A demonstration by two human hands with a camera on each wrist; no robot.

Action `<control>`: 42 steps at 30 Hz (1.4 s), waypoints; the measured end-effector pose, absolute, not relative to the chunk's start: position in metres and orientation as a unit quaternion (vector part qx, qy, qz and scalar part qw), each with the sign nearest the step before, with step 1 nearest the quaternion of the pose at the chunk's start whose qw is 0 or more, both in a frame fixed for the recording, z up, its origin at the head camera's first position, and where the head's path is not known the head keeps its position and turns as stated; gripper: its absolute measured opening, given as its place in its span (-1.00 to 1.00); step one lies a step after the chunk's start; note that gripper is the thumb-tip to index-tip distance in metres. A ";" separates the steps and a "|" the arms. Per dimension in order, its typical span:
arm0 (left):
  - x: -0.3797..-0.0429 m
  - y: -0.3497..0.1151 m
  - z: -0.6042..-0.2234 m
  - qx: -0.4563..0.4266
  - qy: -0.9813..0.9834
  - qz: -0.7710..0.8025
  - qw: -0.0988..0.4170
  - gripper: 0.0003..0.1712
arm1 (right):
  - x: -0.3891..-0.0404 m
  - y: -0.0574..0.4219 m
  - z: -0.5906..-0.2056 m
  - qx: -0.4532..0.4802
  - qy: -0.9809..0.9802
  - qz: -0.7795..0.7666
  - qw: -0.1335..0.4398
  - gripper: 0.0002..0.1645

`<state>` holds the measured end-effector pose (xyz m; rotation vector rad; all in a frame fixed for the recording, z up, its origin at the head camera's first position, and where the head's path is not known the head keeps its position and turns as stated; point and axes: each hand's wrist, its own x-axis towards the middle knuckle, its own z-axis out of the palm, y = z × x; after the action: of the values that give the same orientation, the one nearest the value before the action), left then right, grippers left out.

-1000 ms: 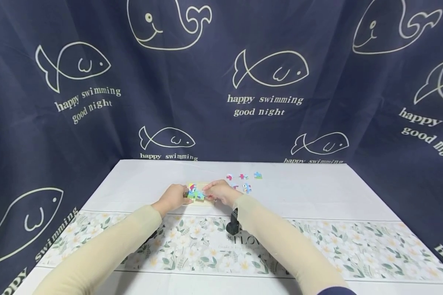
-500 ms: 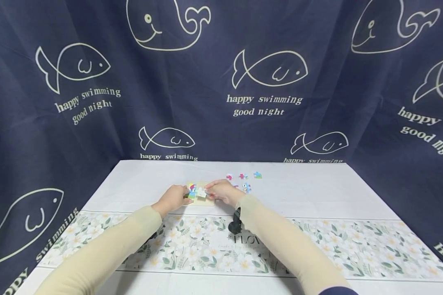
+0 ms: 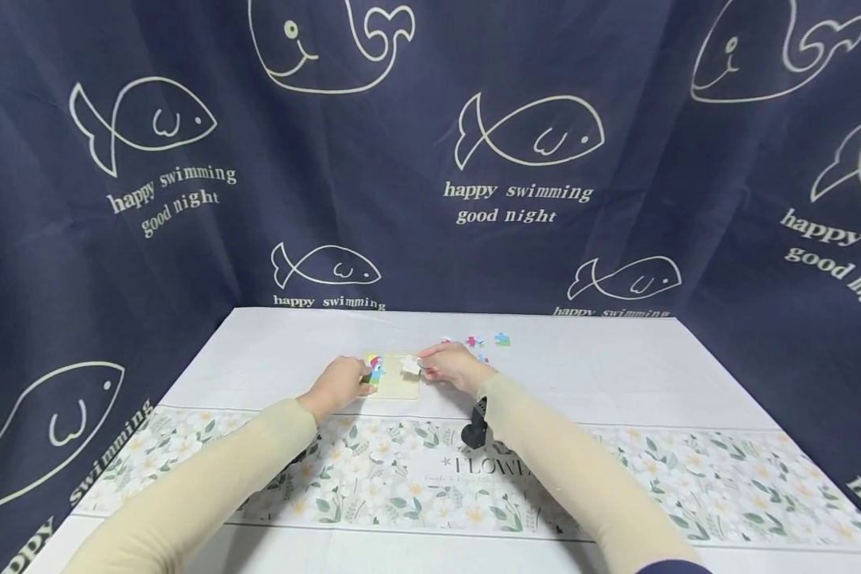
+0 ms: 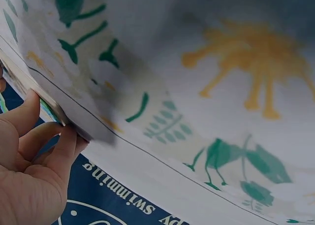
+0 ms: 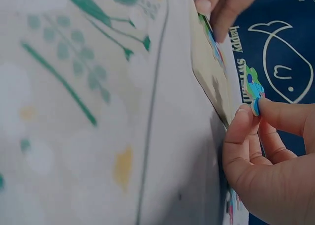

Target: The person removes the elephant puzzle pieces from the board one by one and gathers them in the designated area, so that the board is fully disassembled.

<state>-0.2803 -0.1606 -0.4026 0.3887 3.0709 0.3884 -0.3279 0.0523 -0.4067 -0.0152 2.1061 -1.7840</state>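
In the head view my left hand [image 3: 340, 384] grips the left edge of a pale wooden puzzle board [image 3: 399, 387]. Its thumb and fingers pinch that edge [image 4: 51, 104] in the left wrist view. Colourful joined pieces [image 3: 375, 370] lie along the board's left side; the rest of its surface is bare. My right hand [image 3: 456, 365] pinches a jigsaw piece [image 3: 411, 364] between thumb and fingertips, above the board's right part. From the head it looks whitish, while the right wrist view shows green and blue colours on the piece [image 5: 254, 87].
Behind my right hand several loose jigsaw pieces lie on the white table, among them a blue-green one [image 3: 502, 340] and a pink one [image 3: 474, 341]. A floral runner [image 3: 395, 470] crosses the table nearer me. A dark blue curtain [image 3: 416, 263] hangs at the back.
My right hand has moved right, carrying the jigsaw piece away from the pieces on the board. That piece has turned from coloured to whitish in the head view. The left hand keeps its place.
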 end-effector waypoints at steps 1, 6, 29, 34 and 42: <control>-0.280 -0.160 -0.403 0.126 0.984 0.122 0.010 -0.51 | -0.329 0.055 -0.406 -0.005 0.749 -0.635 0.189 -0.64; -0.280 -0.159 -0.403 0.122 0.985 0.122 0.015 -0.48 | -0.334 0.073 -0.401 -0.001 0.752 -0.633 0.183 -0.62; -0.277 -0.168 -0.408 0.108 0.982 0.155 0.020 -0.38 | -0.352 0.136 -0.385 0.034 0.768 -0.627 0.125 -0.58; -0.275 -0.167 -0.408 0.108 0.980 0.169 0.012 -0.40 | -0.354 0.147 -0.388 0.040 0.768 -0.629 0.113 -0.57; -0.275 -0.166 -0.412 0.110 0.980 0.164 0.010 -0.40 | -0.357 0.164 -0.398 0.031 0.788 -0.608 0.098 -0.59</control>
<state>-0.2745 -0.1660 -0.4120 0.3441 3.0607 0.5133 -0.3569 0.1641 -0.3977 0.0928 2.3309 -1.7986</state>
